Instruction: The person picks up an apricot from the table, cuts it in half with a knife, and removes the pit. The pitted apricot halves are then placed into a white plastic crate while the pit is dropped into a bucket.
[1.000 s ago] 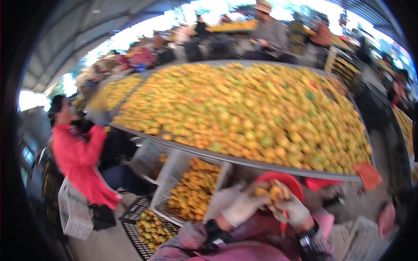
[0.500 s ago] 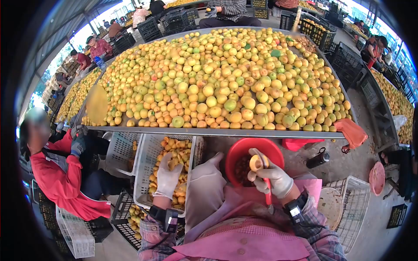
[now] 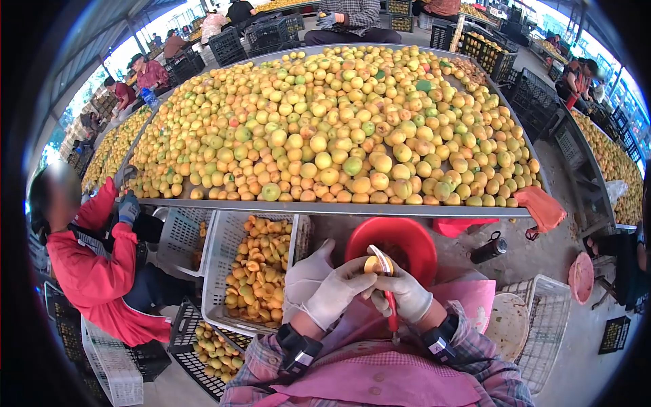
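Note:
My left hand (image 3: 337, 293), in a pale glove, is closed around a piece of yellow fruit (image 3: 373, 265) in front of the red basin (image 3: 424, 239). Touching the same fruit is my right hand (image 3: 405, 293), also gloved, gripping a red-handled tool (image 3: 391, 309) whose pale upper end lies against the fruit. The basin has dark contents partly hidden behind my hands. Left of my knee, a white crate (image 3: 215, 271) holds opened fruit halves. Above, a metal-edged table (image 3: 339, 207) bears a large heap of whole yellow fruit (image 3: 298, 136).
A person in a red jacket (image 3: 91, 264) sits at the left. Below the white crate is a black crate (image 3: 182, 334) of fruit. At the right are a dark bottle (image 3: 489, 249), an orange bag (image 3: 542, 207) and a white basket (image 3: 548, 325). Another person sits across the table.
My left hand has left the white crate and moved right to meet my right hand at the fruit. My right hand has shifted slightly down and left. The view has tilted a little.

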`<action>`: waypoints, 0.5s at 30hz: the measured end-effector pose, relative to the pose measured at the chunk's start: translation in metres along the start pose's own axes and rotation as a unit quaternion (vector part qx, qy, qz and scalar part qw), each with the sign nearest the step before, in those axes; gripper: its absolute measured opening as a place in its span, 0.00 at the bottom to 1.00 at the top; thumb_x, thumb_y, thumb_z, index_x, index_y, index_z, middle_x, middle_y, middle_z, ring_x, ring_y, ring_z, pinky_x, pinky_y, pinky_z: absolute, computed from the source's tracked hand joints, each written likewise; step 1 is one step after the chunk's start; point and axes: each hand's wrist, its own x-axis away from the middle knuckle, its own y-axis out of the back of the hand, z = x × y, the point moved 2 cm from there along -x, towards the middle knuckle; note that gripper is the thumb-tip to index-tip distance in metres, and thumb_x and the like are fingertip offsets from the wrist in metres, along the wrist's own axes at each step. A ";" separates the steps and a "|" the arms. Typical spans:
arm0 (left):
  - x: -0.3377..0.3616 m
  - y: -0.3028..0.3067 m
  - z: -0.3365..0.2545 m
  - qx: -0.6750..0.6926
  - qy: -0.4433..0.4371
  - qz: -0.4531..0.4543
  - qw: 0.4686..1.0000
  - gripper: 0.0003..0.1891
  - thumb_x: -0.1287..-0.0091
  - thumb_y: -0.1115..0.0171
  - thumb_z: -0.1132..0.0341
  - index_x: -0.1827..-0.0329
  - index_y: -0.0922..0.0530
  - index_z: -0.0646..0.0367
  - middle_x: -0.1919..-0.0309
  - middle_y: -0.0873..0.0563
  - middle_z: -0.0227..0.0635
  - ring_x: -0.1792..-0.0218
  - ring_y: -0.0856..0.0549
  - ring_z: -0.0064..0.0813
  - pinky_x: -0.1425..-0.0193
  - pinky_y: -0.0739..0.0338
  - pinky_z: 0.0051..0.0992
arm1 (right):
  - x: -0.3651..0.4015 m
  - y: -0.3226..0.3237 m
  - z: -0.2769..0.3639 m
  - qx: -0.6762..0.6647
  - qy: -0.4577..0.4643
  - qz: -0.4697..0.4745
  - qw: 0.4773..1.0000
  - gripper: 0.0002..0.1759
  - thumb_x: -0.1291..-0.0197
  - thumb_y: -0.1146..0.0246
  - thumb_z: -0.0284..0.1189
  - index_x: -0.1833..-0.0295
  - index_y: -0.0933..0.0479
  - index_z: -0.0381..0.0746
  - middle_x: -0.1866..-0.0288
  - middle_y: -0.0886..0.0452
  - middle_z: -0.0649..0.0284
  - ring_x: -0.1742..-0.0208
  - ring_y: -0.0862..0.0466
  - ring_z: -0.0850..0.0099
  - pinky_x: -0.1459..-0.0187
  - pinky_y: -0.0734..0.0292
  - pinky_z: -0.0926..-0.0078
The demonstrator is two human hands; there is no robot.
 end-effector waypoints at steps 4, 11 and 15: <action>-0.009 0.017 0.032 0.111 0.084 0.030 0.990 0.16 0.26 0.44 0.64 0.41 0.24 0.63 0.61 0.20 0.28 0.70 0.23 0.21 0.61 0.27 0.23 | 0.006 0.003 -0.011 -0.004 -0.010 -0.009 1.000 0.37 0.32 0.42 0.31 0.22 0.50 0.46 0.65 0.17 0.57 0.81 0.22 0.73 0.84 0.30 0.82; 0.002 0.011 0.030 0.178 0.133 0.012 0.975 0.18 0.27 0.43 0.64 0.38 0.28 0.62 0.50 0.18 0.36 0.52 0.17 0.29 0.47 0.21 0.29 | 0.024 0.013 -0.026 -0.009 -0.090 -0.059 0.994 0.27 0.32 0.44 0.31 0.29 0.38 0.40 0.74 0.24 0.65 0.83 0.27 0.76 0.83 0.30 0.78; 0.007 0.019 0.028 0.183 0.098 -0.067 0.976 0.18 0.27 0.40 0.65 0.37 0.28 0.58 0.47 0.18 0.36 0.46 0.16 0.33 0.43 0.18 0.28 | 0.019 0.020 -0.011 -0.059 0.006 -0.199 0.978 0.16 0.31 0.44 0.34 0.44 0.27 0.37 0.82 0.33 0.70 0.86 0.31 0.76 0.84 0.34 0.75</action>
